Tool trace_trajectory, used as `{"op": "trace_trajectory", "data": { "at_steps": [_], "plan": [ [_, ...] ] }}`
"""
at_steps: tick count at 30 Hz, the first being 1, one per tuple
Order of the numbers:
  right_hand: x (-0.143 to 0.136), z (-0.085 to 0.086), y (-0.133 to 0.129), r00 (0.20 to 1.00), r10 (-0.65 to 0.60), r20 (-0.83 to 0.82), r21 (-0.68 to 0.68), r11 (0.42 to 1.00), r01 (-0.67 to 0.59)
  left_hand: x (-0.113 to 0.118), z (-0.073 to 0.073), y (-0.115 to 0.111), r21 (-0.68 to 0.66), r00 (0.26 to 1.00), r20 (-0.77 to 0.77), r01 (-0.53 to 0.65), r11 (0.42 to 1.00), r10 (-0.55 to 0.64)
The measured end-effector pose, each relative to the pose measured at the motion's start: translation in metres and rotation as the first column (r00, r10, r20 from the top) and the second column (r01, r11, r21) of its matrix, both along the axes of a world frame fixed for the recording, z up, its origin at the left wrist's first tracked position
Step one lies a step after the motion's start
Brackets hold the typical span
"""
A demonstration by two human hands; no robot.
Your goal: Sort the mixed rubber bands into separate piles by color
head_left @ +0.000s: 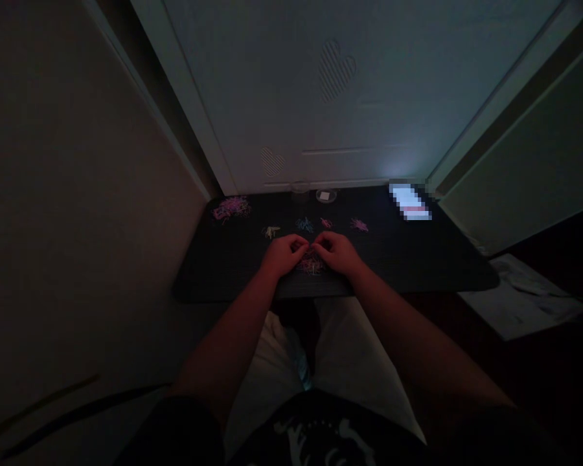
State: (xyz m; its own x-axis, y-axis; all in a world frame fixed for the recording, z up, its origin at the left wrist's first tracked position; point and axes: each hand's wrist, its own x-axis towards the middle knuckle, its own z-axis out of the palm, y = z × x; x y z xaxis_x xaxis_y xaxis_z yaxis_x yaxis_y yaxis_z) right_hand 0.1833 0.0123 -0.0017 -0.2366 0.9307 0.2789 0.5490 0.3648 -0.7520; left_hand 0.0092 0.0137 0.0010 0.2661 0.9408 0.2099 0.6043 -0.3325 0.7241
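My left hand point(287, 254) and my right hand point(337, 251) meet fingertip to fingertip over the near middle of a dark table point(398, 262). Thumb and fingers are pinched together on each; whatever lies between the tips is too small and dark to make out. Just below them spreads a mixed pile of thin coloured strands point(311, 265), perhaps small rubber bands, partly hidden by the hands. Beyond the fingers sit smaller heaps of similar strands: a yellowish heap point(272, 232), a blue heap point(304, 224), a red-pink heap point(326, 222) and a pink-purple heap point(359, 224).
A larger purple-pink heap point(230, 208) lies at the table's far left. Along the back edge stand a clear cup point(300, 191) and a round clear lid point(326, 195) with a white square. A lit phone point(410, 201) rests back right, against a white panel point(282, 84).
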Motion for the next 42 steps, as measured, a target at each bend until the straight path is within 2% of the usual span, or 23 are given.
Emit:
{"op": "trace_trajectory", "data": {
  "at_steps": [8, 29, 36, 42],
  "plan": [
    [-0.0004, 0.0007, 0.0001, 0.999, -0.02, 0.038, 0.012, 1.0, 0.019, 0.0, -0.0002, -0.0001, -0.02, 1.0, -0.015, 0.0, 1.0, -0.001],
    [-0.0002, -0.0004, -0.0005, 1.0, -0.024, -0.011, 0.017, 1.0, 0.024, -0.0009, 0.001, -0.0016, -0.006, 1.0, -0.007, 0.015, 1.0, -0.015],
    [0.0011, -0.0022, -0.0002, 0.999, 0.005, -0.052, 0.01, 1.0, -0.005, -0.0016, -0.0023, 0.0002, 0.0, 1.0, 0.0, 0.019, 1.0, -0.019],
    [0.001, -0.0011, 0.0003, 1.0, 0.012, -0.012, 0.018, 1.0, -0.011, -0.0007, -0.0003, -0.0007, 0.007, 1.0, 0.008, 0.012, 1.0, -0.012]
  ]
}}
